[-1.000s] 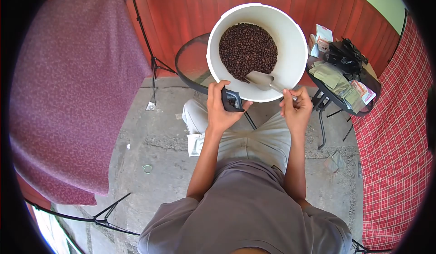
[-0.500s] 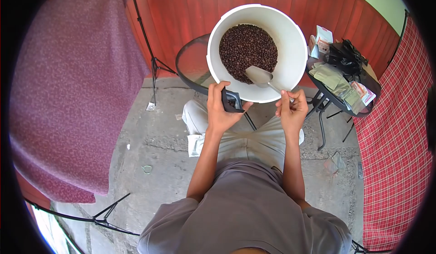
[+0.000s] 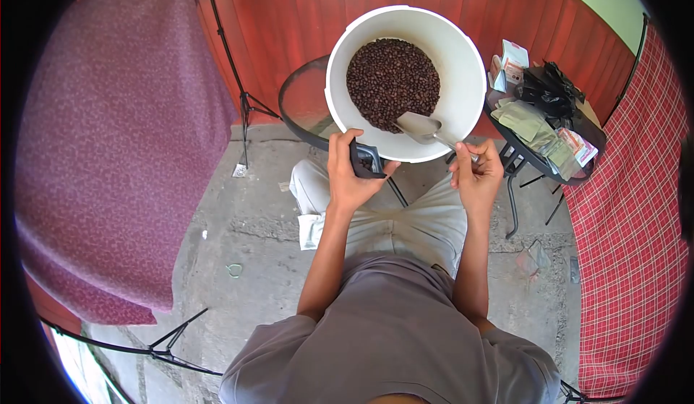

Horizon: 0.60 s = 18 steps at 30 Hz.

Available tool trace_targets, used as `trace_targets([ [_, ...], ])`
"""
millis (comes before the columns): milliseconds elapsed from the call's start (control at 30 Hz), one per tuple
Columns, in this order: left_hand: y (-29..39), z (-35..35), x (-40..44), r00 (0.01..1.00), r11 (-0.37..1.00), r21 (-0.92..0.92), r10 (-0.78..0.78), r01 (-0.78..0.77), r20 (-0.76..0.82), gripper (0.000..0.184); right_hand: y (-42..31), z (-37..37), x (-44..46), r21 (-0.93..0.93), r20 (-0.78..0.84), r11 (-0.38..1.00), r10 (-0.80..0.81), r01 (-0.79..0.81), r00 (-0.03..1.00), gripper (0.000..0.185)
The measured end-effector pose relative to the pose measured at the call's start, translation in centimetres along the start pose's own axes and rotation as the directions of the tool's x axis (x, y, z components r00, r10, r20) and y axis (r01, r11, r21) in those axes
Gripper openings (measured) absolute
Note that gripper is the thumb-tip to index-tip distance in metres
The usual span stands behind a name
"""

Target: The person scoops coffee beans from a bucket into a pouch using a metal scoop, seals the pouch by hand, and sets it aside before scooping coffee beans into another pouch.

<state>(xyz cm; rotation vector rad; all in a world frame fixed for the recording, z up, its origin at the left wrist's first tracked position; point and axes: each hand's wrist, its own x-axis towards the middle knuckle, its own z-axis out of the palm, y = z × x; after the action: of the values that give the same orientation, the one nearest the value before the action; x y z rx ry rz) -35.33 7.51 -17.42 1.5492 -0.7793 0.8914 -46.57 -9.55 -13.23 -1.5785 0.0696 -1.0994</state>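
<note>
A white bucket (image 3: 463, 79) holds dark brown beans (image 3: 392, 82) and rests on a round glass table (image 3: 307, 100). My left hand (image 3: 350, 176) grips a small black bag (image 3: 365, 162) by its edges at the bucket's near rim; its mouth is open and some beans show inside. Between the fingers of my right hand (image 3: 477, 180) is the handle of a metal scoop (image 3: 419, 125). The scoop's blade lies inside the bucket, its tip at the near edge of the beans.
At the right, a second dark table (image 3: 578, 181) carries folded bags (image 3: 531, 126), black plastic (image 3: 549, 89) and printed packets (image 3: 515, 61). A purple cloth (image 3: 123, 151) hangs left, a red checked cloth (image 3: 629, 223) right. Thin black stands (image 3: 246, 108) rise from the floor.
My right hand has drawn back and then moved slightly right with the scoop, whose blade shifted within the bucket. The bucket has moved slightly left. My left hand has barely moved.
</note>
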Motion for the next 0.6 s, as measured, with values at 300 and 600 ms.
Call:
trace_targets([
  [300, -0.2, 0.0, -0.1, 1.0, 1.0, -0.004, 0.008, -0.008, 0.017, 0.077, 2.2, 2.0, -1.0, -0.044, 0.012, 0.999, 0.024, -0.024, 1.0, 0.016],
  [600, 0.0, -0.1, 0.0, 1.0, 1.0, -0.003, 0.001, -0.001, 0.008, 0.076, 2.2, 1.9, -0.8, 0.056, -0.009, 0.998, 0.011, -0.01, 1.0, 0.019],
])
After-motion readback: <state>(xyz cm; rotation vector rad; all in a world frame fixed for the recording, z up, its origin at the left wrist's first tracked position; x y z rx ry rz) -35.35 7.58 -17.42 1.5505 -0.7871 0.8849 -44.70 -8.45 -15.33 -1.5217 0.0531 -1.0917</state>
